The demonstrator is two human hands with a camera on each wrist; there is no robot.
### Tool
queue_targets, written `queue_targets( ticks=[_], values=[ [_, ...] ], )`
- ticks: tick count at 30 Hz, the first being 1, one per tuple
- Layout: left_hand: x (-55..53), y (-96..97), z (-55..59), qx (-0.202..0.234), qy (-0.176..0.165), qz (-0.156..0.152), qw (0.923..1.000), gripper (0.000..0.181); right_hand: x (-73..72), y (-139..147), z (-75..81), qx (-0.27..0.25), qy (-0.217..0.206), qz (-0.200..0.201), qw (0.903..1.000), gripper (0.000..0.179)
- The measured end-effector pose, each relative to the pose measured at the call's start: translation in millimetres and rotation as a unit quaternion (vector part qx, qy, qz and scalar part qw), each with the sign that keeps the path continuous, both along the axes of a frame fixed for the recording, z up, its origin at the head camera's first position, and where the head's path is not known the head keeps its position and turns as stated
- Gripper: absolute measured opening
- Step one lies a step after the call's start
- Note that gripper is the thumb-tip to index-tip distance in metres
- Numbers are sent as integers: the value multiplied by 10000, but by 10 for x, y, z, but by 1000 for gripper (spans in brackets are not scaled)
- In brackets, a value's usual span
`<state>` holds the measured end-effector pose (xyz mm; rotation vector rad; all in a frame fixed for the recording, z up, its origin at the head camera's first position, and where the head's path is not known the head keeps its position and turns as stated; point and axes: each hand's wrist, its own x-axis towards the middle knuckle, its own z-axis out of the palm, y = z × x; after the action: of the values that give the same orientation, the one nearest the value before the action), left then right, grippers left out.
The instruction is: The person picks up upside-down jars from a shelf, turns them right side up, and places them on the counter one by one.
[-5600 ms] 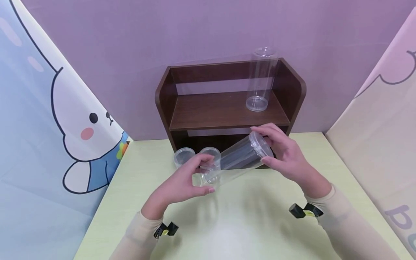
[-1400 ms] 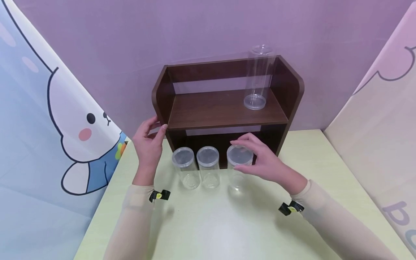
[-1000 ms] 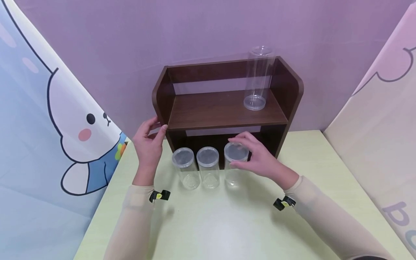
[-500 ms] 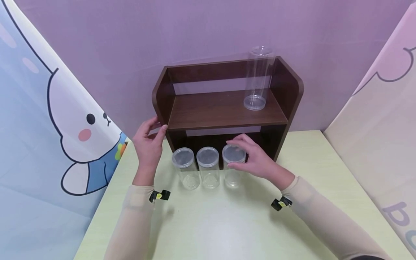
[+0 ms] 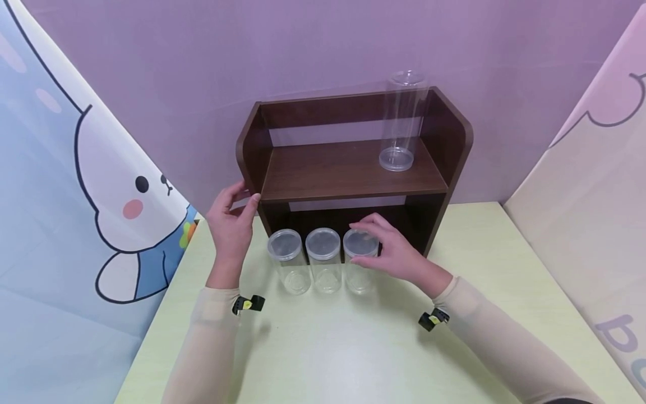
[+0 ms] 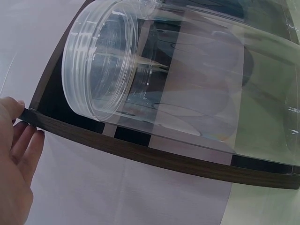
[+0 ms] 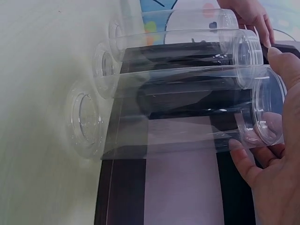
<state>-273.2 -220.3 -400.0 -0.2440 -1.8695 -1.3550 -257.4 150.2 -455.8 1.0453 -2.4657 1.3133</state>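
Three clear plastic jars with translucent lids stand upright in a row on the table, before a dark brown two-tier shelf (image 5: 348, 168). My right hand (image 5: 396, 252) grips the right jar (image 5: 360, 278) around its lid, thumb on the near side and fingers on the far side. Just left of it is the middle jar (image 5: 324, 269), then the left jar (image 5: 291, 269). In the right wrist view, the base of the held jar (image 7: 178, 129) is against the tabletop. My left hand (image 5: 229, 230) pinches the front edge of the shelf's left side panel between thumb and fingers.
A taller clear jar (image 5: 396, 160) stands at the right of the upper shelf board. Behind the shelf hangs a purple backdrop (image 5: 202, 73), with a cartoon-printed sheet (image 5: 131, 241) on the left and a pale one (image 5: 595, 224) on the right. The table (image 5: 343, 348) is pale green.
Earlier, both hands held a jar tilted; it now stands upright at the row's right end. Lately my right hand slid it left, nearer the middle jar. My left hand moved to the shelf and stays there.
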Motion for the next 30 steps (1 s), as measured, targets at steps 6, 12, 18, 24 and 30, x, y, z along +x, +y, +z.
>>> queue_targets(
  ticks=[6,12,18,24,30],
  values=[
    [7,0,5,1,-18,13,10000,33,-24,-10,-84,-243,-38,-91,9997,70],
    [5,5,2,7,-3,9,10000,34,-38,-25,-151,-463,-117,-142,9988,70],
    [1,3,-8,-19,-15,5,10000,34,-21,-24,-171,-467,-238,-157,9985,71],
    [-2,-2,-11,-24,-13,-6,10000,34,-19,-19,-156,-342,-225,-103,9991,72],
    [8,1,1,-44,-38,-21,10000,34,-16,-3,-128,-206,-249,-99,9994,71]
  ],
)
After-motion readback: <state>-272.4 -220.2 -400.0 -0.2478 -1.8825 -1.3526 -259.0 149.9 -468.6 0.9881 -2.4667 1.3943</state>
